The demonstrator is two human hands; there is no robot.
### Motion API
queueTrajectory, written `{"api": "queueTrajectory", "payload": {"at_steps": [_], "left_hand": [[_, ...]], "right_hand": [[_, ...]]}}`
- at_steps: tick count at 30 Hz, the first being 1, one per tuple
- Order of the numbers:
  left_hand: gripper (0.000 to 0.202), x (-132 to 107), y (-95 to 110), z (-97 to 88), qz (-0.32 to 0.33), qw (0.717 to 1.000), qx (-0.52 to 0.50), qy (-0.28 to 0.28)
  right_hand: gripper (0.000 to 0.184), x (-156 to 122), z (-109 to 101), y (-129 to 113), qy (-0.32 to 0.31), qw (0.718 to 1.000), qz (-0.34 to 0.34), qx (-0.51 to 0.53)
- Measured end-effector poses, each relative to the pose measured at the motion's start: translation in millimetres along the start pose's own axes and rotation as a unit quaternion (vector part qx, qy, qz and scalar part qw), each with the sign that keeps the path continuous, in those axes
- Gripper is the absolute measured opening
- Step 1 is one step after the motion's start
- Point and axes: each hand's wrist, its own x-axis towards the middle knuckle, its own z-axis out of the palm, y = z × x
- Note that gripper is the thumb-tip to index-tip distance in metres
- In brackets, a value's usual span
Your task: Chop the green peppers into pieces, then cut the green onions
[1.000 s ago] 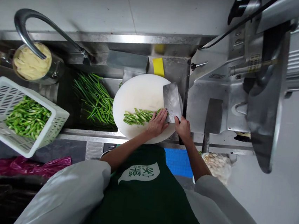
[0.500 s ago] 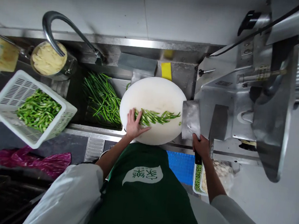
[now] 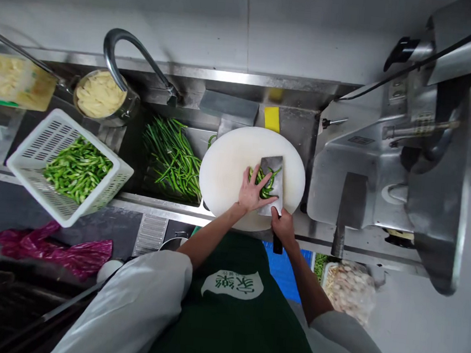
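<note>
Peppers [image 3: 269,182]: green, cut, partly on the cleaver [image 3: 279,185]
Left hand [image 3: 253,192]: splayed open over them
Right hand [image 3: 284,226]: gripping the cleaver

Kitchen, professional type. Indicators: long stainless-steel sink counter [image 3: 302,128]; curved chrome tap [image 3: 147,57]; oval white chopping board [image 3: 232,168]; broad rectangular metal cleaver [image 3: 274,162]; large silver metal slicing machine [image 3: 339,164]; slotted rectangular white plastic basket [image 3: 108,191] holding cut green peppers [image 3: 78,170]; round steel pot [image 3: 121,114] of pale-yellow slices [image 3: 100,94]; dark-green printed apron [image 3: 229,326].
</note>
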Motion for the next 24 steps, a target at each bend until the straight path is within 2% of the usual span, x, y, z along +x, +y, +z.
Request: {"api": "queueTrajectory", "payload": {"at_steps": [8,11,13,15,18,21,24], "left_hand": [[0.069,-2,-11,-5.8,-0.053,0.996,-0.038,0.058],[0.061,-6,-27,-22.0,-0.077,0.993,-0.04,0.079],[0.06,-13,-48,-44.7,-0.097,0.991,-0.027,0.09],[0.06,-24,-77,-78.4,-0.124,0.985,-0.015,0.116],[0.058,-51,-140,-144.2,-0.17,0.966,-0.001,0.196],[0.053,-87,-223,-215.2,-0.23,0.928,0.034,0.293],[0.049,-125,-318,-280.9,-0.319,0.86,0.045,0.395]], "right_hand": [[0.047,-12,48,-32,-0.011,0.999,-0.026,0.021],[0.047,-16,64,-53,-0.007,0.999,-0.047,0.018],[0.047,-19,77,-78,-0.021,0.998,-0.063,-0.016],[0.045,-23,95,-115,-0.044,0.994,-0.082,-0.06],[0.042,-32,137,-196,-0.081,0.983,-0.127,-0.108],[0.041,-47,194,-295,-0.15,0.953,-0.211,-0.157],[0.039,-64,248,-382,-0.226,0.909,-0.299,-0.182]]}}
